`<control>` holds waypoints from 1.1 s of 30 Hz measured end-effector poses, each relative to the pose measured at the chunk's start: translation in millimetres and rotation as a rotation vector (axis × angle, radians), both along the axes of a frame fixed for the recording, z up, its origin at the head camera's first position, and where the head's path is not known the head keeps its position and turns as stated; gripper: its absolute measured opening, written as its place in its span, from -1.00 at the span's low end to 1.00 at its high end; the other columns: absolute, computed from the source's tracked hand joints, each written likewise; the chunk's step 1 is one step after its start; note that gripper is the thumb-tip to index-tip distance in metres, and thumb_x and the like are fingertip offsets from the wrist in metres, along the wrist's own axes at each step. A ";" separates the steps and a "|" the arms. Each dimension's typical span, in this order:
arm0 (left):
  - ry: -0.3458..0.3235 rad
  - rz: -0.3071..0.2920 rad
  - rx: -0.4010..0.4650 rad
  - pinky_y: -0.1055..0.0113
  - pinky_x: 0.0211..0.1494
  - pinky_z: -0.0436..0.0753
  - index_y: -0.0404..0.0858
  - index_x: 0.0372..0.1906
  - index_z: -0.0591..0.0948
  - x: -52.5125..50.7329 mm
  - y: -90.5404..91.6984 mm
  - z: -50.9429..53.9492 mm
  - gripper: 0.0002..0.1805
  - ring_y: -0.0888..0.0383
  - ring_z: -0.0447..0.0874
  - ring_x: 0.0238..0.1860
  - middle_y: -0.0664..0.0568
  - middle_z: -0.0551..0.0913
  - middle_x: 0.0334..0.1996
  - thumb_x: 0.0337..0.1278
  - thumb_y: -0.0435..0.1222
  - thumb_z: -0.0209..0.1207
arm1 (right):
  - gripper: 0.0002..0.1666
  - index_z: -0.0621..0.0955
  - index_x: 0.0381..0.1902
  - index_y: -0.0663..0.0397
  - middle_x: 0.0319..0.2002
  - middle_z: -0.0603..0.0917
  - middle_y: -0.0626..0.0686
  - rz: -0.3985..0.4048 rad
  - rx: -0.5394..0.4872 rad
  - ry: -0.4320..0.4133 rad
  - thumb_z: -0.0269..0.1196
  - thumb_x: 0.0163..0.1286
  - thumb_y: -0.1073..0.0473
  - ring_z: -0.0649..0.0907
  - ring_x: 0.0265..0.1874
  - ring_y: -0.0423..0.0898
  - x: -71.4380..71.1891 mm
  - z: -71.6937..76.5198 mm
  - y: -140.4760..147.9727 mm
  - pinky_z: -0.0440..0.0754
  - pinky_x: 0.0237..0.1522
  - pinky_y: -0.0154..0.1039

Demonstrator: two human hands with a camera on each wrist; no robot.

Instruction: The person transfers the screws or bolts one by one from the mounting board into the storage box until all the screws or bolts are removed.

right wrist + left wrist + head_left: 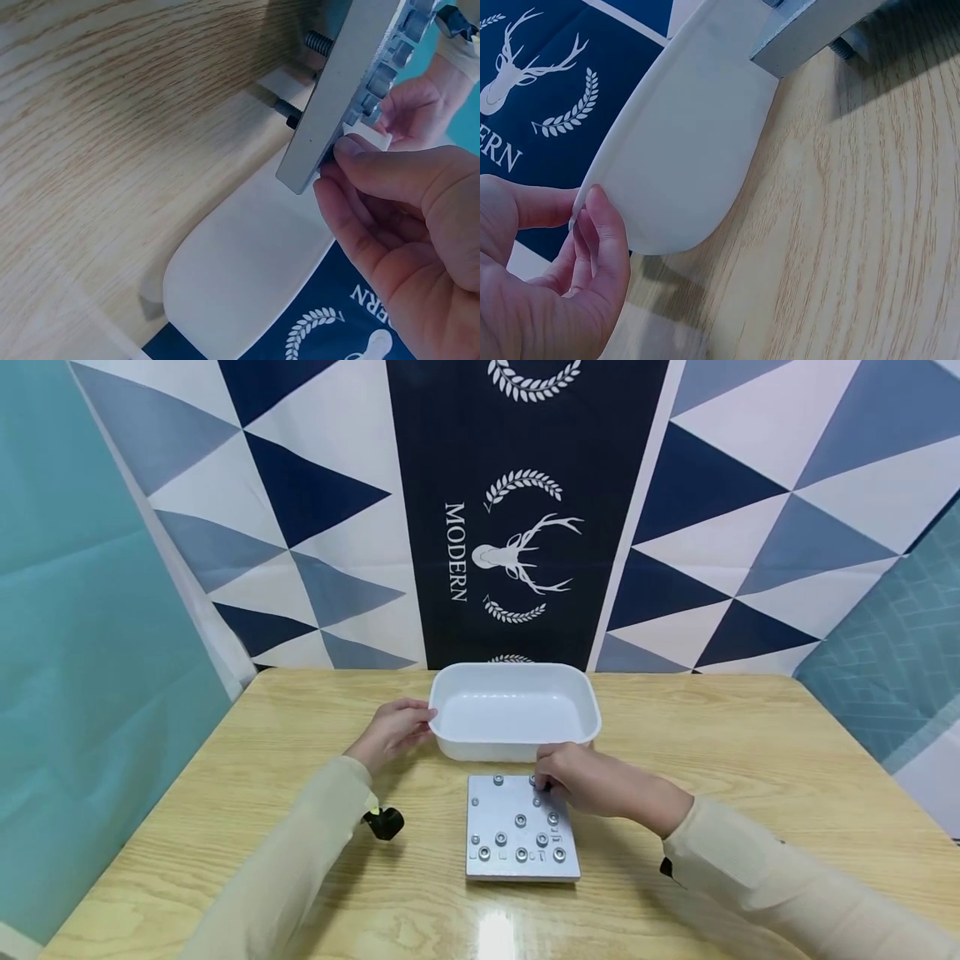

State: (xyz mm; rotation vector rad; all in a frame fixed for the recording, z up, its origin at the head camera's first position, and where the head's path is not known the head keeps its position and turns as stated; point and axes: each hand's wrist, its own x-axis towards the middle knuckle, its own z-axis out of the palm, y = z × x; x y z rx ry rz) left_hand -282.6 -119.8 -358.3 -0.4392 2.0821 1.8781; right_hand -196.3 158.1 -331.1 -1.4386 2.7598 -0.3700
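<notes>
A white plastic tub (480, 750) stands at the back of the table. My left hand (393, 727) pinches its left rim between thumb and fingers, as the left wrist view shows with the hand (562, 277) at the tub's edge (682, 135). In front of the tub sits a grey metal plate (491, 810) with several socket-head bolts and washers on top. Its far right corner is where my right hand (588, 781) pinches a bolt, mostly hidden by the fingers. Threaded bolt ends (288, 109) stick out beneath the plate (330, 97) in the right wrist view.
The wooden table (675, 727) reaches back to a patterned cloth (525, 527) hanging behind the tub. A teal cloth (97, 652) hangs at the left. Black wrist devices (384, 823) show under the sleeves.
</notes>
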 end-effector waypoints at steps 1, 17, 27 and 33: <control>-0.001 0.002 -0.001 0.54 -0.25 0.63 -0.27 0.15 0.48 0.2 -0.1 -0.5 -0.64 0.22 0.55 -0.29 -0.06 0.55 -0.05 0.28 -0.31 0.16 | -0.84 0.71 -0.39 0.15 -0.39 0.68 0.01 0.001 0.000 0.005 0.31 0.14 0.47 0.65 -0.33 -0.21 -0.3 -0.9 -0.6 0.66 -0.29 -0.47; -0.015 0.019 0.004 0.53 -0.25 0.63 -0.25 0.16 0.48 0.1 0.9 0.3 -0.62 0.22 0.55 -0.27 -0.08 0.56 0.00 0.27 -0.30 0.18 | -0.89 0.62 -0.41 0.11 -0.39 0.65 -0.03 0.009 0.019 0.112 0.34 0.16 0.40 0.62 -0.34 -0.23 1.5 -8.9 0.3 0.66 -0.30 -0.46; -0.016 0.033 0.002 0.54 -0.29 0.61 -0.25 0.16 0.49 -0.6 1.0 1.4 -0.62 0.21 0.55 -0.29 -0.08 0.56 0.00 0.27 -0.30 0.18 | -0.88 0.60 -0.41 0.13 -0.40 0.61 -0.03 0.011 0.020 0.166 0.33 0.16 0.40 0.59 -0.36 -0.23 3.4 -13.2 -0.1 0.63 -0.32 -0.49; -0.018 0.044 0.010 0.50 -0.19 0.64 -0.24 0.15 0.49 0.4 2.5 1.2 -0.63 0.19 0.55 -0.24 -0.09 0.56 0.03 0.26 -0.30 0.18 | -0.89 0.61 -0.38 0.10 -0.40 0.59 -0.06 0.022 -0.023 0.170 0.31 0.18 0.39 0.56 -0.36 -0.26 4.4 -15.5 1.7 0.61 -0.31 -0.50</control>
